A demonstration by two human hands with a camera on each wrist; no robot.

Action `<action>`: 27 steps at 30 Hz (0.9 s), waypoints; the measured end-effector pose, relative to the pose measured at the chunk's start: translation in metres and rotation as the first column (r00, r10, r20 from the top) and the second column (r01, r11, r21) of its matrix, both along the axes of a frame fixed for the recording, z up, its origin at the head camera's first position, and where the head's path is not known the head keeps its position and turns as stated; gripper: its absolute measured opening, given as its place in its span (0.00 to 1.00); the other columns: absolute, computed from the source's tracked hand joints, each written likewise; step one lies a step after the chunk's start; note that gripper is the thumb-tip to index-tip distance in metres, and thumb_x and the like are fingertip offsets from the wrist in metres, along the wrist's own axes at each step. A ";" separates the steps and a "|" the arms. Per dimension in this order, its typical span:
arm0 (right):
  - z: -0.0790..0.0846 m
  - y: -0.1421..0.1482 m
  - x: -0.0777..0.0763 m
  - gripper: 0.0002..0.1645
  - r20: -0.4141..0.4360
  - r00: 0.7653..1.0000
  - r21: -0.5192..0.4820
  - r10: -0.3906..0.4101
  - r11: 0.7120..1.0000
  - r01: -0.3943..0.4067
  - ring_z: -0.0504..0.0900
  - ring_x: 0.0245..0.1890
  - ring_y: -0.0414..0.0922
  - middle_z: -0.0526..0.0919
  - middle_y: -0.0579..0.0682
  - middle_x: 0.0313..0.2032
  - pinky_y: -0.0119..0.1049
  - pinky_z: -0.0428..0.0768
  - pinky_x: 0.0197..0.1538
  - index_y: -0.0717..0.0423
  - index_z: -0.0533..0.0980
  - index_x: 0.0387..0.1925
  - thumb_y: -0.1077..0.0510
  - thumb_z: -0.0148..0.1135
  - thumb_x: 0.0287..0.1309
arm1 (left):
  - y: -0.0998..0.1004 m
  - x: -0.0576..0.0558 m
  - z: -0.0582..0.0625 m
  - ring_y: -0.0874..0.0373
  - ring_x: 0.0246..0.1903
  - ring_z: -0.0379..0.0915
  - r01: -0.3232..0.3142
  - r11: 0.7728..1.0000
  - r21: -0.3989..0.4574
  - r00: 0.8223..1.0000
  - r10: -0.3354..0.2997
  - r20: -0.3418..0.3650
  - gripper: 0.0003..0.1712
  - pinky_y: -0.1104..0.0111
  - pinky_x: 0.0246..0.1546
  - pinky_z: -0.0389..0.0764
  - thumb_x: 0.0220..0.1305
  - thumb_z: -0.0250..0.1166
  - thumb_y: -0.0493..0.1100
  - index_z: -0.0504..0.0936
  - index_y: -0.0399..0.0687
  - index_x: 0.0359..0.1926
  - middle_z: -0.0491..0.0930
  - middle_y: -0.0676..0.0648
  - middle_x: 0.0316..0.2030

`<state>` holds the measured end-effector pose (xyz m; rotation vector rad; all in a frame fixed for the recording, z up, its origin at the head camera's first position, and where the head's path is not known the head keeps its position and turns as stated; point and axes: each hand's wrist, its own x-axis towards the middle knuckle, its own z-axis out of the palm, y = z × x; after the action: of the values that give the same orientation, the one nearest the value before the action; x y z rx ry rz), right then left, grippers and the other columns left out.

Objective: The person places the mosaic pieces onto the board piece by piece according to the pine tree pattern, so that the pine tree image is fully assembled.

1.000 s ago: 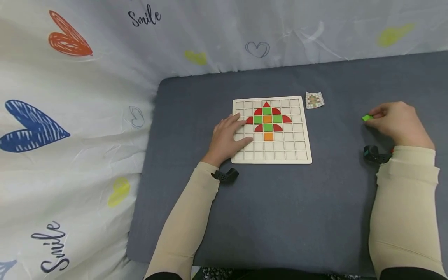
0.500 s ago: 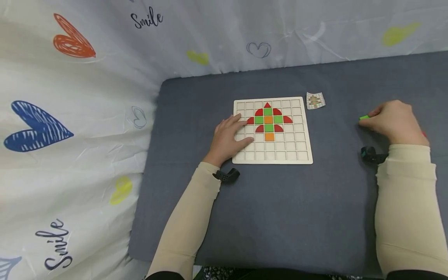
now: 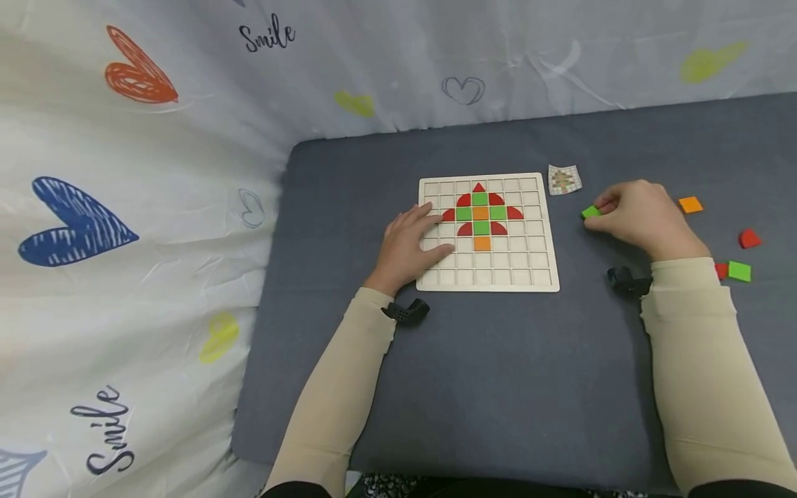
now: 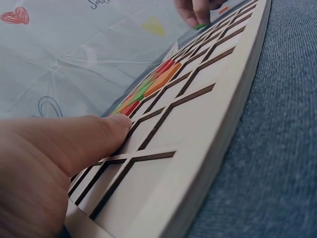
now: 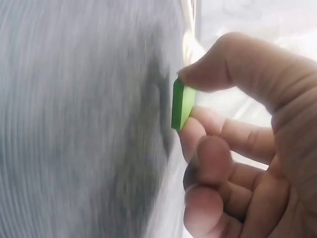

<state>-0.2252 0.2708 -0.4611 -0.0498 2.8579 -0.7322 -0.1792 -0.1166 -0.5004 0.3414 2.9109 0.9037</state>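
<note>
A pale wooden grid board (image 3: 513, 266) lies on the dark table, with red, green and orange tiles set in its cells as a tree-like shape. My left hand (image 3: 407, 245) rests on the board's left edge, fingers spread and thumb on the grid; the thumb (image 4: 94, 136) shows large in the left wrist view. To the right of the board, above the table, my right hand (image 3: 650, 218) pinches a green tile (image 5: 182, 105) between thumb and fingertips. In the head view that same tile sticks out left of the fingers.
A small pattern card (image 3: 564, 180) lies off the board's upper right corner. Beyond my right hand are loose pieces: an orange tile (image 3: 690, 205), a red piece (image 3: 750, 238), a green tile (image 3: 739, 270) and another red piece (image 3: 721, 270). A printed white curtain (image 3: 386, 62) hangs behind.
My right hand has moved left toward the board with the green tile, uncovering the loose pieces at the right. The left hand stays on the board.
</note>
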 end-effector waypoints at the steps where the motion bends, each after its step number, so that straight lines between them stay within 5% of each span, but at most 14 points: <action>1: 0.000 -0.003 0.000 0.25 0.004 1.000 -0.009 0.009 1.000 -0.009 0.81 0.39 0.56 0.87 0.65 0.43 0.42 0.75 0.34 0.67 0.84 0.46 0.49 0.73 0.57 | 0.000 0.000 0.000 0.54 0.82 0.48 0.002 1.000 0.000 1.000 -0.002 -0.002 0.38 0.53 0.83 0.46 0.67 0.71 0.61 0.76 0.55 0.74 0.62 0.51 0.80; 14: 0.015 -0.051 0.001 0.22 -0.015 0.987 0.027 0.160 0.987 -0.159 0.80 0.36 0.51 0.89 0.56 0.38 0.42 0.73 0.29 0.60 0.86 0.45 0.50 0.75 0.52 | -0.002 -0.001 -0.003 0.55 0.82 0.49 0.017 1.000 0.002 1.000 -0.017 -0.016 0.38 0.53 0.82 0.47 0.67 0.71 0.61 0.76 0.55 0.74 0.62 0.51 0.80; 27: 0.032 -0.102 0.008 0.19 -0.071 0.937 0.073 0.342 0.939 -0.337 0.82 0.34 0.49 0.90 0.53 0.39 0.46 0.78 0.33 0.58 0.87 0.45 0.52 0.73 0.52 | -0.001 0.000 -0.002 0.54 0.82 0.49 0.010 1.000 0.005 1.000 -0.010 -0.017 0.38 0.52 0.82 0.48 0.67 0.71 0.61 0.77 0.55 0.73 0.62 0.51 0.80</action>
<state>-0.2168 0.1691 -0.4291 -0.5640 2.8335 -0.5840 -0.1796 -0.1173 -0.5024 0.3654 2.9196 0.9121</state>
